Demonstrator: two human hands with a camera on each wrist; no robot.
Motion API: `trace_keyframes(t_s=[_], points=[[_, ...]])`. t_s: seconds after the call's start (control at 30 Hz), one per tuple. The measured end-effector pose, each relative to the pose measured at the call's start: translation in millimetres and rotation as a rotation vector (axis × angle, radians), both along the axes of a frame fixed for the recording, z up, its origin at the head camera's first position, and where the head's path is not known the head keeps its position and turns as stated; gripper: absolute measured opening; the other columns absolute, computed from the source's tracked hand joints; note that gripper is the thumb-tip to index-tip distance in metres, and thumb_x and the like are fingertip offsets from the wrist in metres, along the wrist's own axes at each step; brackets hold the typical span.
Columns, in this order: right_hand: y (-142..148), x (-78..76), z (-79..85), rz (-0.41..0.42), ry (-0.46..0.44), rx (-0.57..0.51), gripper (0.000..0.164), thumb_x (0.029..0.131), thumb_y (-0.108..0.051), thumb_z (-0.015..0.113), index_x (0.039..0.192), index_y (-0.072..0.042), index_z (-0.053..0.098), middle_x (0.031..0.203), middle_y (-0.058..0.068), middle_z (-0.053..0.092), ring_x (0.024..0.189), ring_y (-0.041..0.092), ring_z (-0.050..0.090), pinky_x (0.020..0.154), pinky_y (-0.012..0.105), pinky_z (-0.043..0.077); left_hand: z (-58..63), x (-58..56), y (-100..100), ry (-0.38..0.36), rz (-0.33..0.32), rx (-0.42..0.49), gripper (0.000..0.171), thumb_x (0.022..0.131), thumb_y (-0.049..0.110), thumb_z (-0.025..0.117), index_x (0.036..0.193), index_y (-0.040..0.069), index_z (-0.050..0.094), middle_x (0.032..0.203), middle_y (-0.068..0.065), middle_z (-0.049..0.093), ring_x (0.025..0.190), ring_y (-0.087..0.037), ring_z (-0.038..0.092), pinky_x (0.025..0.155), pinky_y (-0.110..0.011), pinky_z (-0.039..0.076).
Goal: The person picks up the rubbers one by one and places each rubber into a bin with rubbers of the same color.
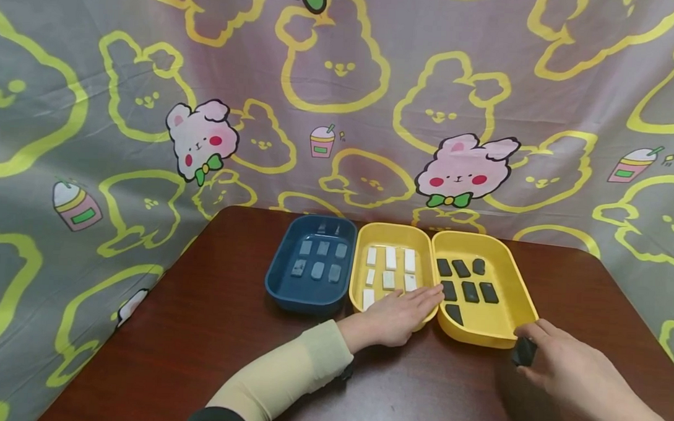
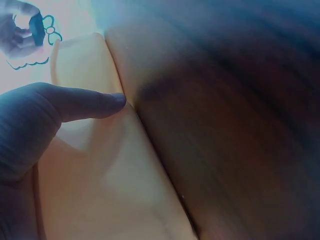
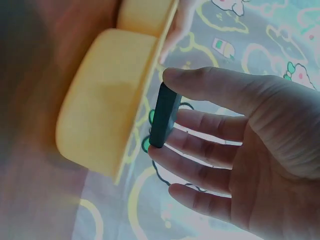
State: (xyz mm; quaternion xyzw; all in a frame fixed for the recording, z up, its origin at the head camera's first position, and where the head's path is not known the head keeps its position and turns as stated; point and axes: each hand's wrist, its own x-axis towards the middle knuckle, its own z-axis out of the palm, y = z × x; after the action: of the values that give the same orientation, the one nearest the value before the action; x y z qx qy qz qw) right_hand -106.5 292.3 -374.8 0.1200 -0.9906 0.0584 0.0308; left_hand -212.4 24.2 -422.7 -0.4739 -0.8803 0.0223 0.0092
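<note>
My right hand [image 1: 566, 358] pinches a small black rectangular block [image 3: 165, 115] between thumb and fingertips, just outside the near right corner of the right yellow tub [image 1: 513, 260]. Several dark flat blocks [image 1: 470, 292] lie in that tub. Across the near rim of the middle yellow tub [image 1: 364, 236] rests my left hand [image 1: 397, 316], fingers stretched to the right. In the left wrist view its thumb [image 2: 95, 104] lies straight against a tub's outer wall. White blocks [image 1: 390, 258] lie in rows inside the middle tub, some partly behind the hand.
On the left stands a blue tub [image 1: 276, 276] with several grey-blue blocks [image 1: 317, 270]. All three tubs stand side by side on a dark brown table [image 1: 199, 317]. A patterned cloth [image 1: 370, 63] hangs behind the table. Something small and dark shows beside the left sleeve [image 1: 286, 376].
</note>
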Motion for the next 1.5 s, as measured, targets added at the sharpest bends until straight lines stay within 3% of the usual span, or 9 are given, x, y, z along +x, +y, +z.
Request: trace_keyframes(t_s=[0.2, 0.47, 0.8, 1.07, 1.27, 1.5], points=[[5, -12.0, 13.8, 0.017, 0.066, -0.033, 0.054, 0.064, -0.026, 0.088, 0.108, -0.009, 0.063, 0.1, 0.002, 0.061, 0.079, 0.018, 0.059, 0.056, 0.042, 0.046, -0.8, -0.1, 0, -0.008, 0.0, 0.006, 0.062, 0.102, 0.026, 0.042, 0.157, 0.015, 0.014, 0.162, 0.002, 0.008, 0.145, -0.009, 0.01, 0.109, -0.038, 0.031], [4, -35.6, 20.1, 0.012, 0.011, -0.039, 0.055, 0.064, -0.024, 0.09, 0.107, -0.006, 0.062, 0.099, 0.007, 0.062, 0.081, 0.023, 0.06, 0.06, 0.044, 0.049, -2.6, -0.1, 1, -0.021, 0.008, 0.002, 0.064, 0.102, 0.027, 0.044, 0.157, 0.015, 0.013, 0.162, 0.003, 0.006, 0.145, -0.009, 0.011, 0.109, -0.038, 0.031], [-5, -59.6, 4.5, 0.076, -0.027, -0.058, 0.052, 0.063, -0.02, 0.091, 0.104, -0.006, 0.062, 0.093, 0.005, 0.064, 0.077, 0.022, 0.057, 0.064, 0.045, 0.05, -0.6, -0.6, 0, -0.011, 0.005, -0.006, 0.062, 0.103, 0.027, 0.041, 0.157, 0.015, 0.013, 0.162, 0.002, 0.005, 0.145, -0.009, 0.008, 0.11, -0.037, 0.03], [-12, -83.4, -13.4, 0.187, -0.097, -0.109, 0.041, 0.065, -0.013, 0.09, 0.095, -0.008, 0.063, 0.091, 0.002, 0.065, 0.083, 0.025, 0.062, 0.074, 0.047, 0.052, 0.3, -0.4, 1, -0.009, 0.009, -0.011, 0.061, 0.103, 0.028, 0.041, 0.157, 0.016, 0.014, 0.162, 0.003, 0.006, 0.145, -0.008, 0.01, 0.109, -0.037, 0.031], [-13, -92.7, -23.5, 0.267, -0.124, -0.129, 0.035, 0.065, -0.006, 0.088, 0.086, -0.011, 0.06, 0.082, -0.003, 0.06, 0.072, 0.018, 0.056, 0.068, 0.039, 0.05, 0.0, -0.4, 1, -0.037, 0.014, -0.007, 0.062, 0.103, 0.029, 0.042, 0.157, 0.017, 0.014, 0.162, 0.004, 0.005, 0.145, -0.008, 0.01, 0.109, -0.037, 0.03], [-15, -96.3, -30.4, 0.289, -0.104, -0.1, 0.036, 0.066, 0.0, 0.086, 0.079, -0.015, 0.056, 0.075, -0.006, 0.051, 0.065, 0.012, 0.046, 0.061, 0.032, 0.043, -0.8, -0.8, 2, -0.029, 0.011, -0.004, 0.062, 0.103, 0.029, 0.042, 0.157, 0.017, 0.014, 0.162, 0.004, 0.005, 0.145, -0.008, 0.01, 0.109, -0.037, 0.031]])
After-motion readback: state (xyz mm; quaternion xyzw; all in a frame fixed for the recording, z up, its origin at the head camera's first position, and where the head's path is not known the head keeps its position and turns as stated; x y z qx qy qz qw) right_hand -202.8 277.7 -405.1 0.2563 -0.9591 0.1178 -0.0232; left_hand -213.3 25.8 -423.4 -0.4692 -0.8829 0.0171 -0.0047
